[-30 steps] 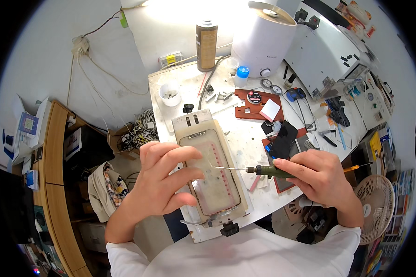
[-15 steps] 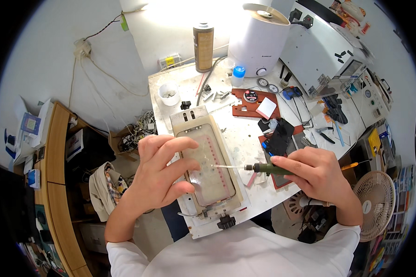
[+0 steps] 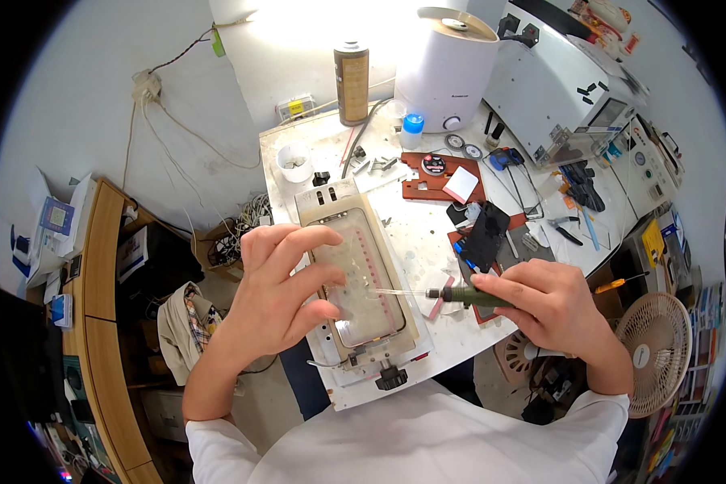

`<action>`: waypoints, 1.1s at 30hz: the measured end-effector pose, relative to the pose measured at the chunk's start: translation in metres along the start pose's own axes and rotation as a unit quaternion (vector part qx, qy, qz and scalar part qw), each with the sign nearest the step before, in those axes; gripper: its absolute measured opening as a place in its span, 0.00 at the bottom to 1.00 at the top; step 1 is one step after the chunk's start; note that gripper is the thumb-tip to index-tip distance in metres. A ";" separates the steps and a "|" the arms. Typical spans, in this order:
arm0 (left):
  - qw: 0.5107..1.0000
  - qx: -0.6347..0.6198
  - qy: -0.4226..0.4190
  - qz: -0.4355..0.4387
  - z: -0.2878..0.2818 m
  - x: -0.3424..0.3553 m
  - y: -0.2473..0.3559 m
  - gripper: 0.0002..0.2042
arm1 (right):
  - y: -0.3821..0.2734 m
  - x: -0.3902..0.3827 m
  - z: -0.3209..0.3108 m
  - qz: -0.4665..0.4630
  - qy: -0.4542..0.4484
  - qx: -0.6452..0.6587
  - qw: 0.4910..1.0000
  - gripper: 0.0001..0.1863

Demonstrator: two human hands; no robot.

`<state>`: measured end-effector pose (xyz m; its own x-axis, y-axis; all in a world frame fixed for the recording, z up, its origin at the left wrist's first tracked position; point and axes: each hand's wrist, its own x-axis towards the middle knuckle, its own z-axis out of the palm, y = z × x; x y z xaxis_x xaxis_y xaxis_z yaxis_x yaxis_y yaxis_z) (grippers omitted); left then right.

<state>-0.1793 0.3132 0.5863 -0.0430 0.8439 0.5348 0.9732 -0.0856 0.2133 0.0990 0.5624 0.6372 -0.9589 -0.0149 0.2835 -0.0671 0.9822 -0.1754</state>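
In front of me stands a beige fixture [image 3: 401,319] with a black knob at its near end. Set in it is a clear, phone-shaped glass panel [image 3: 351,254] with pink marks along its right side. My left hand [image 3: 281,289] hovers at or rests on the panel's left edge, fingers curved and spread, holding nothing; whether the fingertips touch is unclear. Gripped in my right hand [image 3: 544,305] is a green-handled rotary tool [image 3: 469,296] with a black chuck. Its thin, pale rod points left, the tip over the panel's middle.
Right of the fixture lie a dark phone [image 3: 486,235], a red-brown holder [image 3: 444,179] and black-handled pliers [image 3: 569,232]. A spray can [image 3: 352,85], a white humidifier-like appliance [image 3: 444,73] and a white cup [image 3: 295,162] stand at the back. A fan [image 3: 657,359] is at the lower right.
The bench and fixture appear slightly shifted left and up in the picture. Both hands keep nearly the same pose, the tool's rod still over the panel.
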 end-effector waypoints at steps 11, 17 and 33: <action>1.000 -0.002 -0.001 -0.021 -0.001 0.001 0.006 0.33 | -0.001 0.003 -0.001 0.013 -0.007 -0.001 1.000 0.30; 1.000 0.024 0.011 -0.017 -0.006 0.006 0.010 0.13 | -0.002 0.004 -0.004 0.046 0.024 0.038 0.998 0.31; 0.983 -0.064 0.155 0.077 -0.012 0.001 0.044 0.11 | -0.022 0.009 -0.023 0.050 -0.111 0.284 0.951 0.31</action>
<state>-0.1396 0.3042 0.6057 0.0164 0.6153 0.7881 0.9381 -0.2822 0.2007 0.0979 0.5445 0.6654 -0.9987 -0.0282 0.0429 -0.0500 0.7216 -0.6906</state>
